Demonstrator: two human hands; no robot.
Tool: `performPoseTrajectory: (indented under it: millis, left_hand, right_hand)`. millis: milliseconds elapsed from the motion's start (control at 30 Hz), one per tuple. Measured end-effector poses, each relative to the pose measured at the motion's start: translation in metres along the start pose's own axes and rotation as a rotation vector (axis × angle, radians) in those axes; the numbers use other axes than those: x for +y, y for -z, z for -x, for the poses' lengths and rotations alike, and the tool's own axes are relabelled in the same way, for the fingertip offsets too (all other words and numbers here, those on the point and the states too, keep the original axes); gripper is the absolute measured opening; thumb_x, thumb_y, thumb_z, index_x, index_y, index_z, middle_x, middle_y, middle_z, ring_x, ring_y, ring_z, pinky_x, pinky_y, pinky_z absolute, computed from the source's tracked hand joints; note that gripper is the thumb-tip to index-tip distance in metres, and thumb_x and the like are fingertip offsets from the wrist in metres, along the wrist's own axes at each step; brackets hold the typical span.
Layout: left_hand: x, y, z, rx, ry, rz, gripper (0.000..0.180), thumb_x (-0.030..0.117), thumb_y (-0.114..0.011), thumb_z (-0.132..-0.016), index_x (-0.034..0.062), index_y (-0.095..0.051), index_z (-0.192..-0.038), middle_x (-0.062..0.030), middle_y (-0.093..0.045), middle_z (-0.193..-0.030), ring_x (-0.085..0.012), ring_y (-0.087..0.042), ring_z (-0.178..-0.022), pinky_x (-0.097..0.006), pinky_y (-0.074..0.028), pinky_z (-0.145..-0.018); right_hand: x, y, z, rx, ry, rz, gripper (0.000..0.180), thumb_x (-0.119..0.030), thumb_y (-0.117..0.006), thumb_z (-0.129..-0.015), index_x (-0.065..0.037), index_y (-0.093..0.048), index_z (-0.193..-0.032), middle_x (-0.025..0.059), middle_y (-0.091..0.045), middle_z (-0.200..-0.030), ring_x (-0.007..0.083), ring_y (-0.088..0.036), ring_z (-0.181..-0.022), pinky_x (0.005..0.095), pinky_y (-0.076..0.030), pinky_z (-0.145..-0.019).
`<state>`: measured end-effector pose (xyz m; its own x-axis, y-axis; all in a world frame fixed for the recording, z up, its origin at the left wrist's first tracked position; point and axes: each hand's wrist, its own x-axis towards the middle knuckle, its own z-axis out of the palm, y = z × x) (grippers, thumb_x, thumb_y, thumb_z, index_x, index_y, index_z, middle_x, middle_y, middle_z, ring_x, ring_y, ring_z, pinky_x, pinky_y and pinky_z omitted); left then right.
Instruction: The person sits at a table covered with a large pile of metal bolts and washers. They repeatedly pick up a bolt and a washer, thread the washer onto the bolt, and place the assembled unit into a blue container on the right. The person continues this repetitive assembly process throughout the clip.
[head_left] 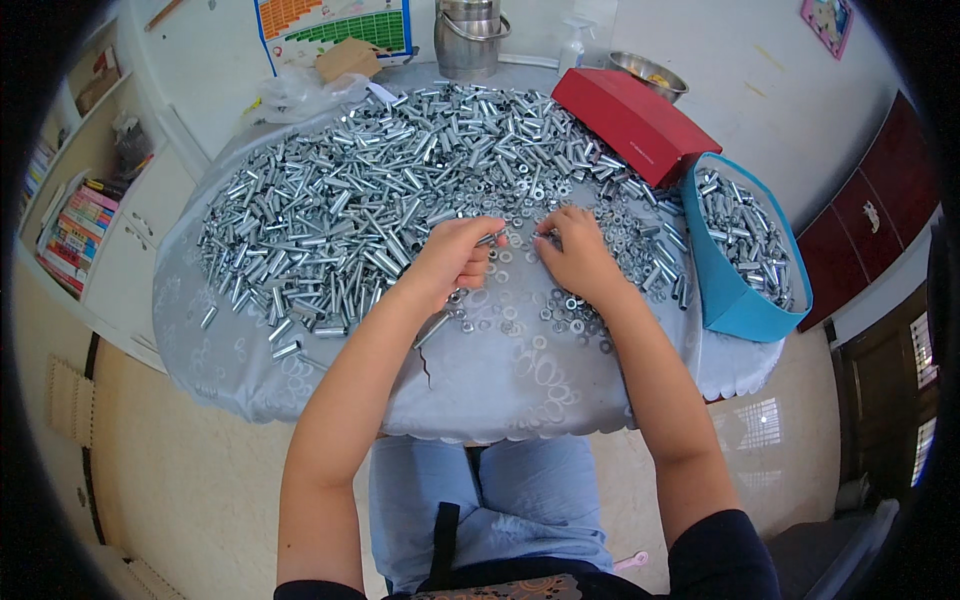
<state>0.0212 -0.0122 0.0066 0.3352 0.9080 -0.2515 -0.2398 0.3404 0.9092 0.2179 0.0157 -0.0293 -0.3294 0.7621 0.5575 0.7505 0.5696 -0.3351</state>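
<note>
My left hand is closed, fingers curled under and thumb on top, around a small metal bolt whose end pokes out toward the right. Just across from it, my right hand has thumb and fingertips bent together over the washers; a bit of metal shows at the tips, too small to name. Between and below the hands lie loose washers and nuts. A broad heap of silvery metal sleeves and bolts spreads over the table to the left and behind.
On the right stands a blue bin filled with metal sleeves. Behind it a red box lies by a steel bowl. A lidded metal pail, a spray bottle and a plastic bag line the back of the cloth-covered table.
</note>
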Motion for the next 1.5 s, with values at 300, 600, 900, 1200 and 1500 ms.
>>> performPoseTrajectory:
  millis: [300,600,900,1200,1500]
  left_hand:
    - [-0.003,0.002,-0.001,-0.037,-0.016,-0.017,0.023,0.027,-0.052,-0.083,0.0045,-0.053,-0.076,0.0096,-0.024,-0.049,-0.0026,-0.018,-0.040,-0.021,-0.016,-0.037]
    - [-0.001,0.001,0.002,-0.067,-0.040,0.001,0.022,0.026,-0.051,-0.084,0.0052,-0.055,-0.076,0.0097,-0.024,-0.050,-0.0024,-0.019,-0.040,-0.021,-0.017,-0.038]
    - [0.000,-0.001,0.003,-0.060,-0.040,-0.031,0.024,0.028,-0.051,-0.085,0.0101,-0.047,-0.070,0.0085,-0.028,-0.050,-0.0032,-0.023,-0.041,-0.021,-0.018,-0.039]
    - [0.000,-0.003,0.004,-0.048,-0.022,-0.062,0.025,0.030,-0.051,-0.085,0.0129,-0.044,-0.068,0.0088,-0.028,-0.051,-0.0032,-0.023,-0.042,-0.021,-0.018,-0.040]
    - [-0.008,-0.007,0.002,0.112,-0.332,-0.386,0.031,0.034,-0.050,-0.087,0.0080,-0.050,-0.069,0.0060,-0.035,-0.051,-0.0035,-0.029,-0.041,-0.021,-0.022,-0.038]
  right_hand:
    - [-0.041,0.023,-0.003,-0.061,-0.191,-0.601,0.022,-0.016,-0.062,-0.078,-0.003,-0.059,-0.096,0.0056,-0.059,-0.094,0.0145,-0.054,-0.088,0.0271,-0.041,-0.075]
    - [-0.041,0.015,-0.003,-0.064,-0.218,-0.815,0.021,-0.014,-0.062,-0.079,-0.002,-0.058,-0.096,0.0055,-0.061,-0.092,0.0128,-0.057,-0.085,0.0247,-0.042,-0.070]
    - [-0.041,0.015,-0.004,-0.130,-0.240,-0.925,0.021,-0.012,-0.063,-0.078,-0.003,-0.058,-0.096,0.0024,-0.062,-0.087,0.0098,-0.056,-0.081,0.0229,-0.041,-0.068]
    - [-0.038,0.013,-0.002,-0.141,-0.165,-0.831,0.021,-0.014,-0.064,-0.078,-0.003,-0.057,-0.095,0.0016,-0.060,-0.085,0.0082,-0.054,-0.078,0.0222,-0.040,-0.064]
    - [-0.048,0.028,0.001,-0.245,-0.109,-0.670,0.020,-0.022,-0.058,-0.083,-0.003,-0.057,-0.080,0.0004,-0.054,-0.065,0.0080,-0.047,-0.057,0.0226,-0.037,-0.051]
